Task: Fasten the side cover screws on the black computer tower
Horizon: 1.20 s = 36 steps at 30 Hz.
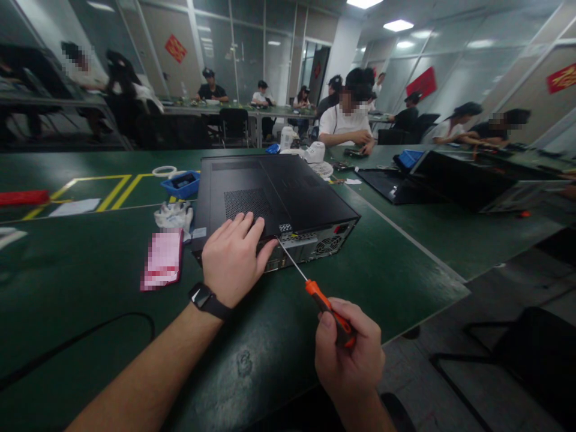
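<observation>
A black desktop computer case [297, 186] lies on its side on the green table, its rear panel with ports and a fan grille turned towards me. My left hand [234, 258] rests on the near edge of its top, fingers stretched over the perforated vent and thumb apart at the rear edge. In my right hand [348, 345] is a screwdriver [321, 299] with an orange and black handle. Its thin shaft points up and left, and the tip meets the rear edge of the case beside my left thumb. Whatever the tip touches is too small to make out.
Left of the case are a blue bin [182, 185], white gloves [173, 216] and a pink-edged item [162, 259]. Behind it stands a white fan [316, 153]. Another black case [477, 180] is at right. A co-worker [346, 123] sits opposite; a chair [526, 354] stands at lower right.
</observation>
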Motion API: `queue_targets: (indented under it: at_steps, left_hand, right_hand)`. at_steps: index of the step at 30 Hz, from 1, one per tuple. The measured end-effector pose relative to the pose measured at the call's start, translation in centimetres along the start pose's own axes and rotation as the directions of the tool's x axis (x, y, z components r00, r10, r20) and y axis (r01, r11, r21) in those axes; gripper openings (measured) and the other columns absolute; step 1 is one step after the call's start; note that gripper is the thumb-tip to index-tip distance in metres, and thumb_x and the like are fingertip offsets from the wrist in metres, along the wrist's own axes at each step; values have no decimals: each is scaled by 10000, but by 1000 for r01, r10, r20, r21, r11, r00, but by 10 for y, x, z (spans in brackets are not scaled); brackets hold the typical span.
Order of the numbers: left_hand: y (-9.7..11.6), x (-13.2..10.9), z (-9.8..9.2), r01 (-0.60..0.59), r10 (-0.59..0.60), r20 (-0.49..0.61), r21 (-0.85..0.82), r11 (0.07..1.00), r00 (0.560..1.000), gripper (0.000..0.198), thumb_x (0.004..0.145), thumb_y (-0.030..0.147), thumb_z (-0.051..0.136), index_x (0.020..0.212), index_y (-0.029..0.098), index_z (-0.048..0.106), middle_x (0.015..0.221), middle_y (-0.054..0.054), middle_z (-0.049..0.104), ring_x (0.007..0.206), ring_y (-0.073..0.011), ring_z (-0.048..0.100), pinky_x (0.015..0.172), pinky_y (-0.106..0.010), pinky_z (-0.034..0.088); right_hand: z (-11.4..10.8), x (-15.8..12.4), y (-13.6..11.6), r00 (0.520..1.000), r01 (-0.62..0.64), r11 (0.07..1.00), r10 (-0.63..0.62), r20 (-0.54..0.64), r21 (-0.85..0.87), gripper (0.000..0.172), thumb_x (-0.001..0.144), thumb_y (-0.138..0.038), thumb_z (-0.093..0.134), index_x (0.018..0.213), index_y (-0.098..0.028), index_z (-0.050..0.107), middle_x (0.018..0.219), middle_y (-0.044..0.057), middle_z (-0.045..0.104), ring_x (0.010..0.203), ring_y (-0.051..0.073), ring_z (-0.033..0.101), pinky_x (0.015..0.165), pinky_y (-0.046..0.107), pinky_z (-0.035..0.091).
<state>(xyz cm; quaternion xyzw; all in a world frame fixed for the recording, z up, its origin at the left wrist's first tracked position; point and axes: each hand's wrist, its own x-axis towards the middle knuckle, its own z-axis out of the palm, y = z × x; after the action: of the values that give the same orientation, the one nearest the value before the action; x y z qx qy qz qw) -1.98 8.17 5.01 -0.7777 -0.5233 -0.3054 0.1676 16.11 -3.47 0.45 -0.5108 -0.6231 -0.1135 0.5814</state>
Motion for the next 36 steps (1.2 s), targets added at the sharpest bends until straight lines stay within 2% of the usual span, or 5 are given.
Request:
queue_targets:
  at_steps: [20, 27, 29, 31, 36]
  left_hand:
    - [-5, -4, 3, -43, 43, -3, -12, 999, 999, 532, 953, 428, 588, 1375, 105, 607, 1447, -197, 610, 1346, -369, 571, 1116, -513, 446]
    - [18, -19, -15, 14, -102, -265, -317, 948, 959, 299, 938, 307, 632, 1181, 137, 679, 1201, -145, 739, 1137, -260, 683, 1009, -407, 496]
    - [32, -27, -25, 92, -199, -181, -474, 876, 963, 193, 945, 339, 629, 991, 168, 706, 906, -65, 747, 833, -183, 685, 799, -320, 513]
    - [46, -34, -31, 275, -239, 147, -653, 705, 960, 309, 965, 421, 592, 781, 182, 663, 673, 0, 640, 604, -122, 569, 621, -266, 448]
    - [64, -39, -24, 678, 20, 684, -727, 105, 730, 504, 898, 650, 592, 758, 166, 614, 633, 14, 580, 554, -96, 497, 538, -229, 389]
  right_hand:
    - [-3, 6, -3, 988, -74, 997, 77, 132, -26, 202, 976, -266, 542, 1155, -195, 600, 854, 32, 744, 639, 146, 712, 603, 269, 594]
    - [-9, 12, -6, 986, -34, 999, 27, 163, 39, 248, 957, -224, 516, 1202, -195, 545, 952, 60, 715, 766, 163, 711, 683, 290, 598]
    - [-11, 14, -6, 981, -33, 997, 19, 191, 71, 248, 965, -215, 491, 1209, -199, 536, 947, 56, 707, 788, 168, 705, 692, 292, 592]
    - [-12, 16, -6, 976, -25, 994, 1, 216, 108, 259, 972, -217, 468, 1223, -200, 528, 943, 55, 697, 818, 177, 699, 701, 297, 584]
    - [-13, 13, -5, 958, 37, 982, -87, 275, 183, 339, 970, -192, 430, 1303, -190, 494, 986, 66, 680, 821, 183, 658, 704, 325, 549]
